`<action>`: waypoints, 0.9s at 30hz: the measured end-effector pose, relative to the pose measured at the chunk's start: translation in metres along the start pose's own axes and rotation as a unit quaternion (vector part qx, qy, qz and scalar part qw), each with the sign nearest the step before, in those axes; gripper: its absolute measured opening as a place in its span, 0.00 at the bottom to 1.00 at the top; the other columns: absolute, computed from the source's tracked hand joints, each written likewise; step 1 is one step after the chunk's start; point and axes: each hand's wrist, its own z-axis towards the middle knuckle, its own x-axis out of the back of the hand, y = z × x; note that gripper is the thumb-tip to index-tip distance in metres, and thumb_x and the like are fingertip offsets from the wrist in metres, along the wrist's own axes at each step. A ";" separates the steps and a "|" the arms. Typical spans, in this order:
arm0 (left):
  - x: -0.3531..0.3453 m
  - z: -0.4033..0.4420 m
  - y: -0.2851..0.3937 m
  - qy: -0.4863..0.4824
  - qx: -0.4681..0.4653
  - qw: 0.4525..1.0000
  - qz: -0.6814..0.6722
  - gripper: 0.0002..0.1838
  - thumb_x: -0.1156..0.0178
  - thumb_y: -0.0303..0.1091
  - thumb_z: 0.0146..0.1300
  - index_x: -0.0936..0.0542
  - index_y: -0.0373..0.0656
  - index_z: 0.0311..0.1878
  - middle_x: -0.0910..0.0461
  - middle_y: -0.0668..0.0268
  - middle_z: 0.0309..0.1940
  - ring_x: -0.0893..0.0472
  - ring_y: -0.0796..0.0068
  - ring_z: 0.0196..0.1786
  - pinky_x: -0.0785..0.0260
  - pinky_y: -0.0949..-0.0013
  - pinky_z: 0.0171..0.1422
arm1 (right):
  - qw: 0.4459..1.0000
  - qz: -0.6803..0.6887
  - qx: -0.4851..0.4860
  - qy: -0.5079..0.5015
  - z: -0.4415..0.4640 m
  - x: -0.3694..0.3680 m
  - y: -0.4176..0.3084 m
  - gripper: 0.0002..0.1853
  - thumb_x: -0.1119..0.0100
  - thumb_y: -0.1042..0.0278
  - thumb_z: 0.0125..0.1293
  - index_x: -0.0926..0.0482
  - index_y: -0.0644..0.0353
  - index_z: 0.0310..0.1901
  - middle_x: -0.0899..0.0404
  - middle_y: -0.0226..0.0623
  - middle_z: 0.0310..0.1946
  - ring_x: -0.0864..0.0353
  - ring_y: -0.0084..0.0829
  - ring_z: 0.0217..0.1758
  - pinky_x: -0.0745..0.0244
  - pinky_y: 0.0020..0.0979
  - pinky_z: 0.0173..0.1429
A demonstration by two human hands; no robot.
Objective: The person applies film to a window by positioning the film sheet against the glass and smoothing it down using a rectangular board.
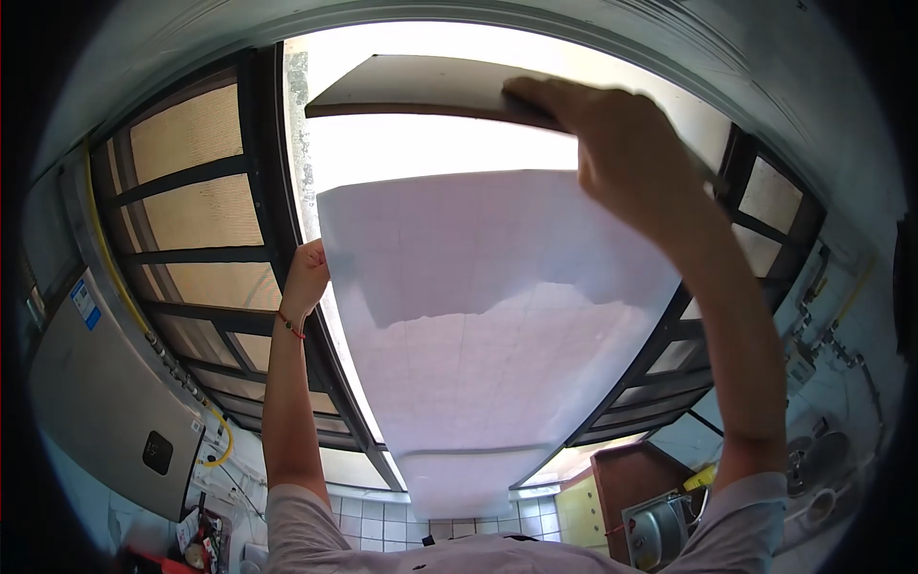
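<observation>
A large, pale pinkish-white translucent sheet (pixel 459 373) hangs across the tall window opening, with a wavy-edged greyish band over its upper part. At its left edge is my left hand (pixel 308 273), closed on it, a beaded red-and-dark bracelet (pixel 290 325) at the wrist. Higher up, my right hand (pixel 631 143) is raised with fingers curled, slightly blurred, over the sheet's upper right corner. A dark shape shows at its fingertips; what it grips is unclear. Behind them, a flat pale panel (pixel 421 81) with a dark lower edge spans the bright opening.
Dark-framed screened window sashes (pixel 196 177) stand open at both sides. On the left wall hangs a grey metal appliance (pixel 115 392) beside a yellow hose (pixel 120 258). Lower right are a brown counter (pixel 622 469), a steel sink (pixel 655 531) and pipes (pixel 832 335). Floor tiles (pixel 382 521) show below.
</observation>
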 end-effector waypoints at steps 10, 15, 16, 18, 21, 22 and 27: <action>-0.003 0.001 0.008 0.005 0.002 1.000 0.021 0.05 0.37 0.27 0.67 0.16 0.36 0.41 0.16 0.70 0.28 0.20 0.87 0.31 0.28 0.80 0.35 | 0.998 -0.018 0.061 -0.028 0.023 0.003 0.034 0.26 0.48 0.87 0.64 0.20 0.51 0.60 0.16 0.44 0.28 0.19 0.33 0.24 0.21 0.34 0.34; 0.000 0.001 0.002 0.000 -0.005 1.000 0.015 0.06 0.37 0.27 0.67 0.16 0.36 0.42 0.15 0.70 0.29 0.20 0.87 0.31 0.28 0.79 0.36 | 0.996 -0.067 0.055 0.030 0.006 -0.005 0.012 0.16 0.41 0.82 0.56 0.17 0.57 0.46 0.16 0.41 0.28 0.13 0.37 0.33 0.16 0.34 0.41; 0.001 0.001 0.001 0.002 -0.006 1.000 0.019 0.06 0.37 0.27 0.67 0.16 0.36 0.42 0.15 0.70 0.29 0.20 0.87 0.31 0.28 0.79 0.36 | 0.997 -0.069 0.040 0.018 0.004 -0.006 0.006 0.15 0.41 0.82 0.56 0.18 0.58 0.45 0.16 0.41 0.29 0.13 0.37 0.34 0.16 0.35 0.41; -0.002 -0.001 0.003 0.004 -0.005 1.000 -0.001 0.06 0.37 0.27 0.67 0.16 0.36 0.43 0.15 0.70 0.30 0.20 0.87 0.32 0.28 0.79 0.36 | 0.998 -0.067 0.018 -0.005 0.000 -0.008 -0.003 0.14 0.41 0.81 0.57 0.18 0.59 0.45 0.15 0.39 0.30 0.12 0.37 0.37 0.15 0.35 0.42; -0.004 -0.002 0.006 0.008 -0.009 1.000 0.000 0.06 0.37 0.28 0.67 0.16 0.36 0.44 0.16 0.71 0.30 0.20 0.87 0.32 0.28 0.79 0.37 | 0.998 -0.056 0.022 -0.007 -0.011 -0.010 -0.015 0.13 0.42 0.80 0.58 0.19 0.60 0.46 0.15 0.39 0.30 0.12 0.35 0.34 0.15 0.33 0.40; -0.004 -0.002 0.006 0.010 -0.011 1.000 0.006 0.06 0.37 0.28 0.67 0.16 0.36 0.44 0.16 0.71 0.30 0.20 0.87 0.33 0.28 0.79 0.37 | 0.998 -0.053 0.019 -0.004 -0.016 -0.015 -0.019 0.13 0.42 0.80 0.59 0.19 0.61 0.46 0.16 0.39 0.30 0.12 0.35 0.34 0.15 0.33 0.39; 0.000 0.000 0.001 0.005 -0.004 1.000 -0.023 0.07 0.38 0.29 0.68 0.16 0.36 0.44 0.17 0.73 0.30 0.22 0.89 0.31 0.31 0.81 0.35 | 0.999 -0.022 0.015 -0.036 -0.025 -0.022 -0.028 0.13 0.41 0.81 0.58 0.19 0.61 0.46 0.15 0.41 0.28 0.12 0.36 0.31 0.16 0.32 0.35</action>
